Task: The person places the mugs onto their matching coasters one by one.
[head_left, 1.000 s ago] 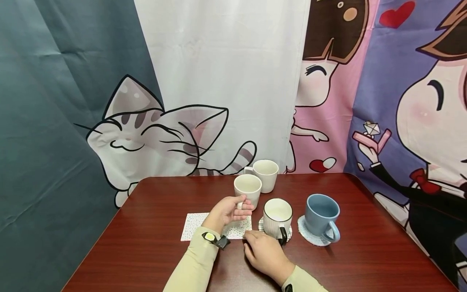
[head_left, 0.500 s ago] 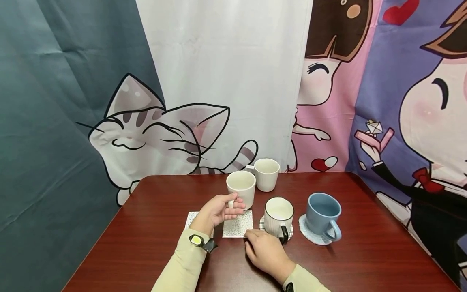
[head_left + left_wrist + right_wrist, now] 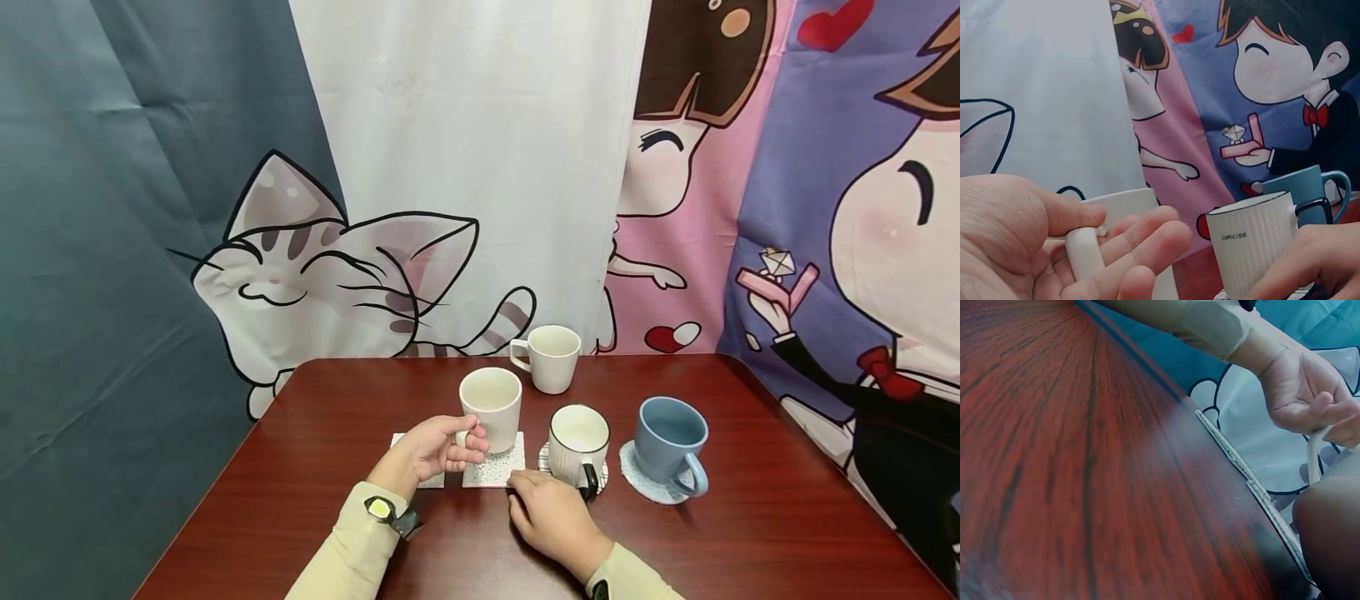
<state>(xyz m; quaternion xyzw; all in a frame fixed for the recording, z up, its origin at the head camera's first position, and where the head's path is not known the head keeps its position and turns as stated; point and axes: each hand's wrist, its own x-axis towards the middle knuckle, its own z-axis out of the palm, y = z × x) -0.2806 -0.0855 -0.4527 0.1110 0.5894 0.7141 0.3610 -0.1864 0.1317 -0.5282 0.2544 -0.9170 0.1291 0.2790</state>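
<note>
Head view: which hand bears the load, and where does the white cup (image 3: 502, 427) stand?

Grasping is by the left hand (image 3: 430, 454), which has the handle (image 3: 1084, 253) between thumb and fingers. The cup is upright over the rear part of a speckled square coaster (image 3: 495, 477); whether base and coaster touch cannot be told.

And the right hand (image 3: 555, 521)?

Released: it rests back upward on the table (image 3: 712, 546), just beside the black-rimmed mug (image 3: 572, 458), with nothing seen in its hold. Its fingertips lie at the near corner of the square coaster; contact there is unclear.

Which step does the arrangement suggest?

Most probably, setting the cup on that coaster. For comparison, the black-rimmed mug and the blue mug (image 3: 666, 446) each stand on a coaster, while the ribbed cup (image 3: 553, 364) at the rear stands directly on the wood. A second coaster (image 3: 432, 482) lies partly hidden behind the left hand.

What would the next move call for?

In judgement, a slight shift toward the person to centre the base, a level descent if any gap exists, then loosening the fingers without dragging the handle.
</note>
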